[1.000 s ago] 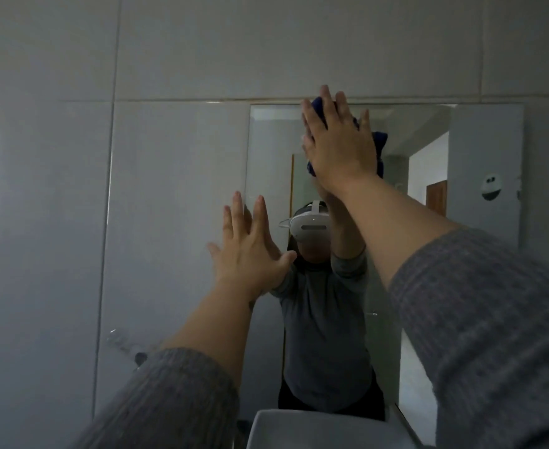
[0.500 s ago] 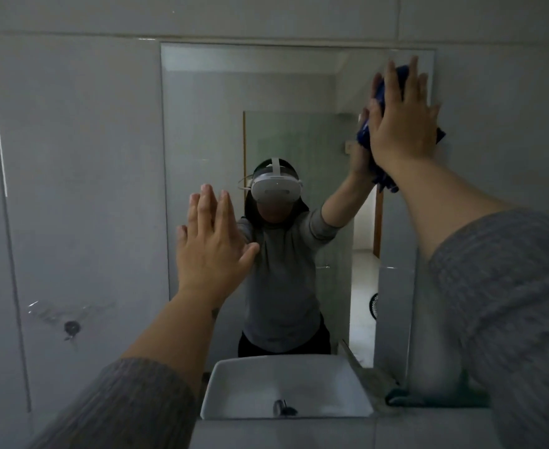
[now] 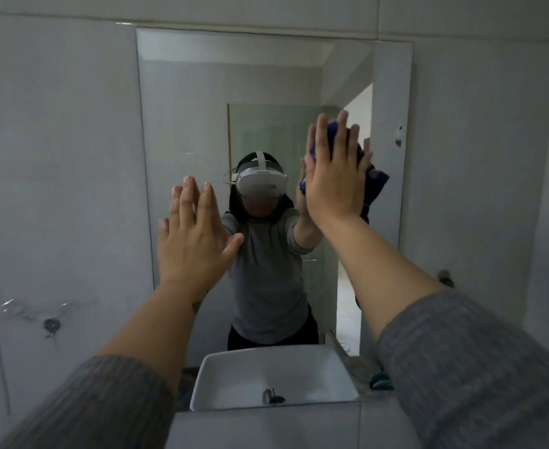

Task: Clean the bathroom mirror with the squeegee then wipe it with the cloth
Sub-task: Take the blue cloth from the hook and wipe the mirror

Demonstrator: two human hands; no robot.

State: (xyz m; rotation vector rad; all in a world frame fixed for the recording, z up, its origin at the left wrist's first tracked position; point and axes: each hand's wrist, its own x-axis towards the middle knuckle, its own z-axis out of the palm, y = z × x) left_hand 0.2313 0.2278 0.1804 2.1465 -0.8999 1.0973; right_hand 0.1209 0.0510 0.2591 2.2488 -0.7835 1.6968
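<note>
The bathroom mirror [image 3: 185, 102] hangs on the grey tiled wall ahead of me. My right hand [image 3: 334, 176] presses a dark blue cloth [image 3: 376, 184] flat against the right half of the glass, at middle height; most of the cloth is hidden behind the palm. My left hand [image 3: 192, 241] is raised with its fingers straight and close together, palm toward the mirror's left part, holding nothing. I cannot tell whether it touches the glass. No squeegee is visible.
The mirror reflects a white basin [image 3: 276, 377], a doorway and a person in a grey top. A green object [image 3: 380, 380] lies at the mirror's lower right. A dark wall fitting [image 3: 51, 325] sits left of the mirror; another fitting [image 3: 444, 275] sits to the right.
My right hand has slid the cloth from the mirror's top to its upper right, then down to middle height. The left hand stays raised. The view has tilted down.
</note>
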